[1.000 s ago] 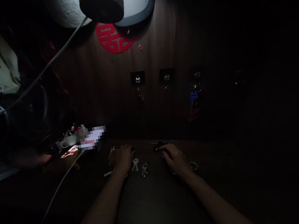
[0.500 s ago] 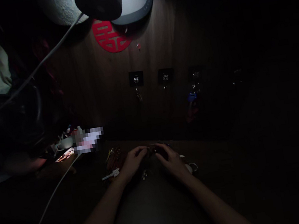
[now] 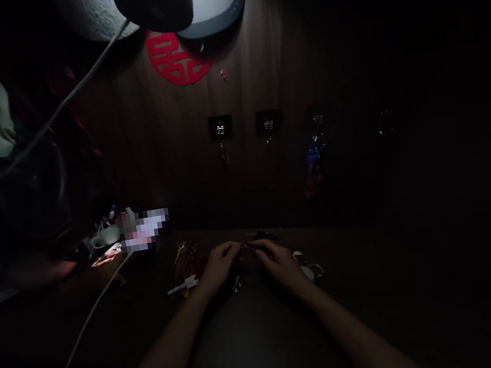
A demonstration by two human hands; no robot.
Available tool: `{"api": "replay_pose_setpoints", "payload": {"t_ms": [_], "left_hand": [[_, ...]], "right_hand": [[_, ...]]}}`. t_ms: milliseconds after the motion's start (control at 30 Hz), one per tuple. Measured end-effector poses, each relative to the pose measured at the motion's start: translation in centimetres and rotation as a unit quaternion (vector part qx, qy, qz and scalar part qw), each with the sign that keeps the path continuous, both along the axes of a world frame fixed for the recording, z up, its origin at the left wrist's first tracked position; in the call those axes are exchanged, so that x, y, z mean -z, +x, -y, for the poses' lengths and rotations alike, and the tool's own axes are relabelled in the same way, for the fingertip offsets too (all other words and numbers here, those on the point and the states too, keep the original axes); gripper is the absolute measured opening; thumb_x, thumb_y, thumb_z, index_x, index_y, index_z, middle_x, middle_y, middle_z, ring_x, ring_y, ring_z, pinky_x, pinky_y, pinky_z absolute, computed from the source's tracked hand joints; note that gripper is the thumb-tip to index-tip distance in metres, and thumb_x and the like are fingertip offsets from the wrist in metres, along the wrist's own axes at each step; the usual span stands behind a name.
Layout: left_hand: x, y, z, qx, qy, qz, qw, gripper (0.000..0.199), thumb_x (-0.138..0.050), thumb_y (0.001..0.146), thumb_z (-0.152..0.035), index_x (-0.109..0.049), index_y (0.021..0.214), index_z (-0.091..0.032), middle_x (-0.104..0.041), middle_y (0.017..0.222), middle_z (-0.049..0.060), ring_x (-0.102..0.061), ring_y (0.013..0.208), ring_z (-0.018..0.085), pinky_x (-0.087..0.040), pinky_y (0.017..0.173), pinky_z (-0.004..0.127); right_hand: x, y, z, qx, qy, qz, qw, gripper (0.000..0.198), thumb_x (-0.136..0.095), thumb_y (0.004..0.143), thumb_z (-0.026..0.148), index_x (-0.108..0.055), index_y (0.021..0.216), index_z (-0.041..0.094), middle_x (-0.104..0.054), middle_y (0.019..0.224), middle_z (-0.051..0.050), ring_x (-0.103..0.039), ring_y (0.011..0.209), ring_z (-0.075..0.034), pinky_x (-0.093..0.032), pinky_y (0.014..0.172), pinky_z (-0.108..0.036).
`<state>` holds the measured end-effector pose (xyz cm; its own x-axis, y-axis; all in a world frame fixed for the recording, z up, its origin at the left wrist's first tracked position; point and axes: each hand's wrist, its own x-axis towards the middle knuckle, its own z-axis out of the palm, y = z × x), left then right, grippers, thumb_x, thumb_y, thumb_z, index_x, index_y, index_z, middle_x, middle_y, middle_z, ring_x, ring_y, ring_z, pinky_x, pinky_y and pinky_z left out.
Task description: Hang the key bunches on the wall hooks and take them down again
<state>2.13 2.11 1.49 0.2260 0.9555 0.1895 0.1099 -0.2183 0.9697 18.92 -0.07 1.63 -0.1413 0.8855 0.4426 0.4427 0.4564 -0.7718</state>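
Note:
In the dim middle of the head view, my left hand (image 3: 218, 268) and my right hand (image 3: 281, 262) meet over a dark surface (image 3: 252, 344). Their fingertips are pinched around something small and dark that I cannot make out. To the left of my left hand lies a silver key (image 3: 184, 285), with a heap of reddish-brown cords (image 3: 185, 257) behind it. Between my wrists is a small bunch of metal keys (image 3: 236, 283). Beside my right hand sits a pale round tag (image 3: 307, 272) with a metal ring (image 3: 317, 270). A dark object (image 3: 263, 235) lies beyond my right fingers.
Farther left, a lit phone-like screen (image 3: 148, 229), blurred out, stands with a white cable (image 3: 92, 309) running toward me. On the wooden wall (image 3: 232, 99) are black hooks (image 3: 220, 128), a red cut-out emblem (image 3: 180, 64) and hanging caps (image 3: 212, 2). The right side is too dark.
My fingertips have drawn slightly closer together, and the small thing between them shows less. The dark object behind my right hand shows more. The whole view has shifted slightly.

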Motion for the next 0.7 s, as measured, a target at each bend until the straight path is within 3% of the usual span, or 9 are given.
{"api": "replay_pose_setpoints", "payload": {"t_ms": [233,433,567,700], "left_hand": [[0.3,-0.1,-0.2,-0.028,0.044,-0.050,0.997,0.030,-0.050,0.079,-0.037,-0.062,0.098,-0.018,-0.065,0.081,0.000,-0.058,0.074,0.015,-0.045,0.065,0.024],[-0.2,0.0,0.7,-0.002,0.119,-0.099,0.988,0.025,-0.049,0.080,-0.023,-0.059,0.102,-0.020,-0.065,0.103,0.003,-0.058,0.098,0.017,-0.044,0.086,0.029],[-0.1,-0.3,1.1,-0.027,0.222,-0.155,0.962,0.030,-0.050,0.076,-0.015,-0.057,0.104,-0.022,-0.063,0.106,0.004,-0.055,0.102,0.018,-0.041,0.091,0.033],[0.4,-0.5,1.1,-0.015,0.311,-0.207,0.927,0.021,-0.059,0.074,-0.021,-0.058,0.095,-0.021,-0.062,0.098,0.005,-0.055,0.096,0.020,-0.041,0.087,0.034]], "right_hand": [[-0.5,0.0,-0.1,0.014,-0.040,-0.061,0.997,0.020,-0.052,0.077,0.030,-0.067,0.088,0.022,-0.069,0.090,-0.001,-0.061,0.090,-0.019,-0.045,0.083,-0.032],[-0.2,0.1,-0.4,-0.007,-0.070,-0.143,0.987,0.019,-0.057,0.073,0.034,-0.067,0.081,0.020,-0.069,0.082,-0.002,-0.062,0.081,-0.018,-0.046,0.075,-0.031],[0.3,0.2,-0.9,-0.004,-0.082,-0.189,0.979,0.021,-0.060,0.071,0.036,-0.066,0.082,0.020,-0.069,0.079,-0.003,-0.062,0.076,-0.018,-0.047,0.070,-0.030],[0.3,0.2,-1.1,0.002,-0.099,-0.230,0.968,0.023,-0.063,0.067,0.037,-0.066,0.081,0.019,-0.069,0.076,-0.003,-0.063,0.075,-0.018,-0.047,0.068,-0.029]]}}
